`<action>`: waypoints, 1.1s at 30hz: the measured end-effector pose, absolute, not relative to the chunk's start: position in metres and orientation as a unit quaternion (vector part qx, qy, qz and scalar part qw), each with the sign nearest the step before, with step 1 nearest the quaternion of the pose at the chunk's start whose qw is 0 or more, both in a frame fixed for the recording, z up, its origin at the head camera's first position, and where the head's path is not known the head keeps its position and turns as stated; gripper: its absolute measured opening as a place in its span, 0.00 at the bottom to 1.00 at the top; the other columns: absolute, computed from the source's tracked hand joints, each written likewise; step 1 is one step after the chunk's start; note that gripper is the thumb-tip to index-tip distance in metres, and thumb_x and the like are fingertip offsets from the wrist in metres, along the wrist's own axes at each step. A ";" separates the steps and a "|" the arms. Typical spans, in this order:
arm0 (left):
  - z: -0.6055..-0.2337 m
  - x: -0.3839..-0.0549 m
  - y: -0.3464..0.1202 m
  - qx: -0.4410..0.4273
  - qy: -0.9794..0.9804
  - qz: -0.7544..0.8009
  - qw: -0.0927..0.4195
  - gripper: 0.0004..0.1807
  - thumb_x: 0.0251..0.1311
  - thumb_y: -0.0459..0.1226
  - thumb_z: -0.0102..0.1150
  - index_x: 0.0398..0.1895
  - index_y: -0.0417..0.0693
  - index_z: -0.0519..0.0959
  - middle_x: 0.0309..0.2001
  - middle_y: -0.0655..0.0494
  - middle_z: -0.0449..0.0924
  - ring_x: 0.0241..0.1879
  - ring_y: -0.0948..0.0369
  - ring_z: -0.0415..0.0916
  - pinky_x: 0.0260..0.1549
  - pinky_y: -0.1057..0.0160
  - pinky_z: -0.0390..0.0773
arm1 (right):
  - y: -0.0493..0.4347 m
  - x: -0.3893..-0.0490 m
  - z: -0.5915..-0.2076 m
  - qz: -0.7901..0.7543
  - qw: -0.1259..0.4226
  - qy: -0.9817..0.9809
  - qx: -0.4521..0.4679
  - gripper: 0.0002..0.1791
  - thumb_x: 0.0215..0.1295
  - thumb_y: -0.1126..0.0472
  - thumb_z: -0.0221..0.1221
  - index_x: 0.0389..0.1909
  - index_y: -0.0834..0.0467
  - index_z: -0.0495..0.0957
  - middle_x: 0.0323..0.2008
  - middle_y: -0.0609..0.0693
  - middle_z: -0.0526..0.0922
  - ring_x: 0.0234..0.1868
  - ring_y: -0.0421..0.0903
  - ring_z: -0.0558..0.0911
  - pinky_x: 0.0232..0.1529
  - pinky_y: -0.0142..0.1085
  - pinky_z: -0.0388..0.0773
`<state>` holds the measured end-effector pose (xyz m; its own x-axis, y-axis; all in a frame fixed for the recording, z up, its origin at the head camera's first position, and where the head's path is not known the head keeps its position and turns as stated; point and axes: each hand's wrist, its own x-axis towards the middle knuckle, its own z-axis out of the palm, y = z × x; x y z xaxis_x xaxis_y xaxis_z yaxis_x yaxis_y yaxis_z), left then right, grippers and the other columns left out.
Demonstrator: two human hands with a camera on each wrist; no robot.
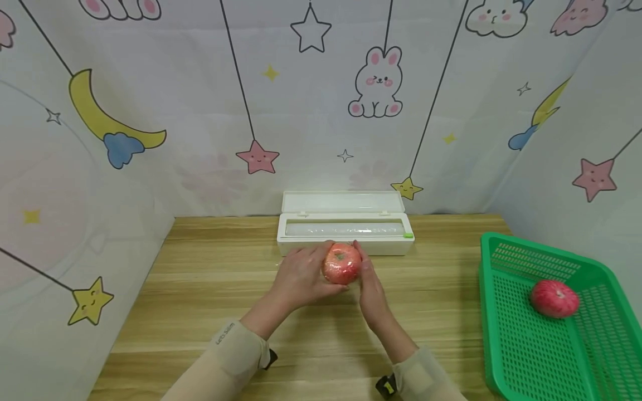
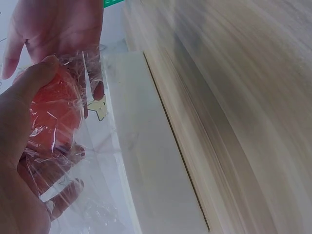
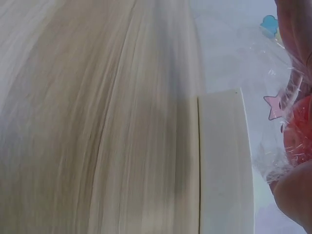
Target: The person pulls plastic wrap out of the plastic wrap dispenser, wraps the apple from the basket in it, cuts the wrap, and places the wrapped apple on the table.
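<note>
A red apple (image 1: 341, 264) wrapped in clear plastic film is held up just in front of a white cling-film box (image 1: 346, 245). My left hand (image 1: 303, 277) grips it from the left, thumb on the near side and fingers round the far side. Along its right side lie the fairly straight fingers of my right hand (image 1: 373, 295), touching the wrapped fruit. Loose, crinkled film (image 2: 100, 195) trails from the apple in the left wrist view. In the right wrist view, film (image 3: 273, 163) bunches beside my right hand; most of that hand is out of frame.
The film box has its lid (image 1: 343, 201) raised, a roll inside and a green slider (image 1: 408, 235) at its right end. A green basket (image 1: 489, 312) stands on the right of the wooden table (image 1: 200, 267), with another red fruit (image 1: 554, 299) in it. A patterned cloth hangs behind.
</note>
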<state>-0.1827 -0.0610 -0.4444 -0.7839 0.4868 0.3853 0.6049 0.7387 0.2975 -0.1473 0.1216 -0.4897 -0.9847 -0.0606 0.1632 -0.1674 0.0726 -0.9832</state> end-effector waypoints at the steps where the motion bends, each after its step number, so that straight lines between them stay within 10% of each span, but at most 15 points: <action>1: -0.445 -0.183 -0.060 -0.295 -0.922 -0.207 0.142 0.49 0.45 0.61 0.84 0.66 0.45 0.77 0.55 0.51 0.88 0.53 0.53 0.87 0.55 0.48 0.84 | 0.121 -0.148 -0.490 0.689 0.037 -0.721 0.072 0.38 0.88 0.39 0.25 0.86 0.57 0.52 0.85 0.56 0.55 0.85 0.56 0.54 0.82 0.58 0.51; 26: -0.448 -0.186 -0.055 -0.315 -0.917 -0.176 0.168 0.51 0.43 0.61 0.86 0.67 0.45 0.76 0.55 0.52 0.88 0.53 0.53 0.86 0.57 0.48 0.83 | 0.124 -0.147 -0.489 0.825 -0.004 -0.565 0.023 0.43 0.87 0.37 0.27 0.86 0.65 0.40 0.86 0.62 0.45 0.86 0.57 0.44 0.85 0.53 0.42; 33: -0.447 -0.187 -0.060 -0.333 -0.913 -0.145 0.184 0.51 0.42 0.60 0.86 0.68 0.45 0.75 0.55 0.49 0.88 0.55 0.53 0.86 0.61 0.50 0.81 | 0.139 -0.141 -0.489 0.813 -0.065 -0.577 0.032 0.39 0.89 0.42 0.33 0.83 0.68 0.52 0.81 0.63 0.61 0.76 0.48 0.69 0.74 0.40 0.72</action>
